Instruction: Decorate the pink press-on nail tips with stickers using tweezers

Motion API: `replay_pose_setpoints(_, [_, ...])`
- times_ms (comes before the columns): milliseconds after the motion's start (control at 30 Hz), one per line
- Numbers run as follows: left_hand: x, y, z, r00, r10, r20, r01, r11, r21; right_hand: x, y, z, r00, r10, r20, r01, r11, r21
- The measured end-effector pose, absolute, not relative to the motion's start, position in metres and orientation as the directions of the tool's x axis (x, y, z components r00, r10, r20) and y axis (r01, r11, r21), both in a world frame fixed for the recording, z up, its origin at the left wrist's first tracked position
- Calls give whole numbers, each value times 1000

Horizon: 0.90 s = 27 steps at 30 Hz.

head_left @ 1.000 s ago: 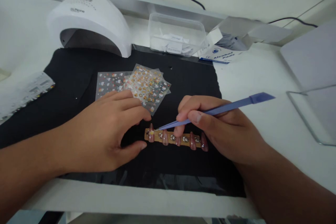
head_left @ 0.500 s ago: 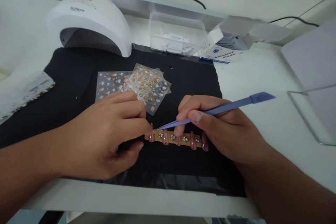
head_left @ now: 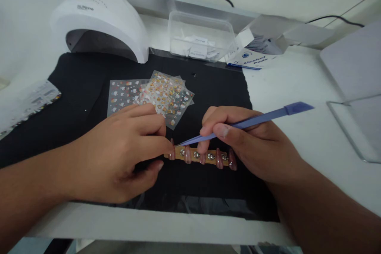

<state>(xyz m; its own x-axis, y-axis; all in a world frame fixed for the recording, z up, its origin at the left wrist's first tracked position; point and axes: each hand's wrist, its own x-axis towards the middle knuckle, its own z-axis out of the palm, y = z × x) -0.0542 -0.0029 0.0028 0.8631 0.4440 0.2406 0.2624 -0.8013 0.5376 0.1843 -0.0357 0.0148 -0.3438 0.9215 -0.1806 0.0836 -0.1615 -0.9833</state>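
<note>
Frontward, black mat (head_left: 205,184) spreads beyond the strip's (head_left: 177,153) edge.

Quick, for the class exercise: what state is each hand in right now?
Left hand: open, thumb and forefinger apart, forefinger at the leftmost false nail.
Right hand: closed, holding blue tweezers.

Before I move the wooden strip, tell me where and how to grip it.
I'd pinch the wooden strip by its long edges at the left end, coming from the left with the left hand. It lies flat and narrow; some wood shows beyond the leftmost nail tip, whereas the rightmost nail tip covers the other end and the right hand with the purple tweezers crowds that side.
</note>
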Motion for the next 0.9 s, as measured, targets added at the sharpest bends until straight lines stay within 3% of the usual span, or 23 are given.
replay_pose_setpoints(667, [-54, -6, 3, 858, 450, 249, 255, -793, 553, 188, -34, 17, -333, 935, -124, 196, -60, -979])
replay_pose_setpoints(767, [-54, -6, 3, 864, 438, 248, 248, -800, 547, 191, -31, 18, -295, 953, -63, 204, -1, -979])
replay_pose_setpoints(900, [-53, -5, 1, 867, 436, 242, 250, -799, 546, 198, -27, 16, -237, 969, 72, 76, 92, -993])
